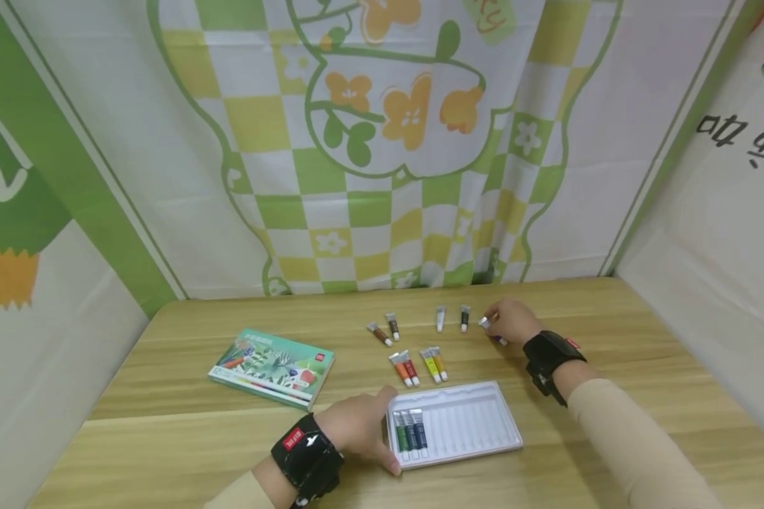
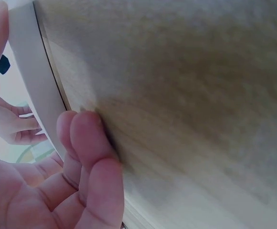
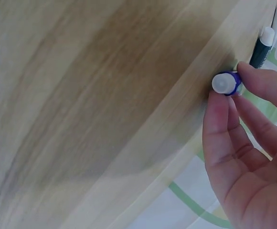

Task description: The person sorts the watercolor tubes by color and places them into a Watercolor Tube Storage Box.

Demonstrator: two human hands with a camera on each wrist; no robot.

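My left hand [image 1: 359,424] grips the left end of a white plastic tray [image 1: 465,456], its thumb by the near corner. In the left wrist view, curled fingers [image 2: 93,143] press against the tray's side wall. Three paint tubes [image 1: 411,431], green to dark blue, lie side by side at the tray's left; ridged slots beside them are bare. Farther back, my right hand [image 1: 516,322] pinches a purple-blue paint tube [image 3: 232,82] between thumb and fingertips, its white cap facing the right wrist camera. Most of that tube is hidden by the fingers.
Behind the tray lie orange and red tubes [image 1: 404,369], yellow tubes [image 1: 434,364], brown tubes [image 1: 380,334], a white tube [image 1: 441,319] and a black tube [image 1: 465,318]. A green paint box [image 1: 270,367] lies left on the wooden table [image 1: 165,438]. A printed curtain [image 1: 407,233] hangs behind.
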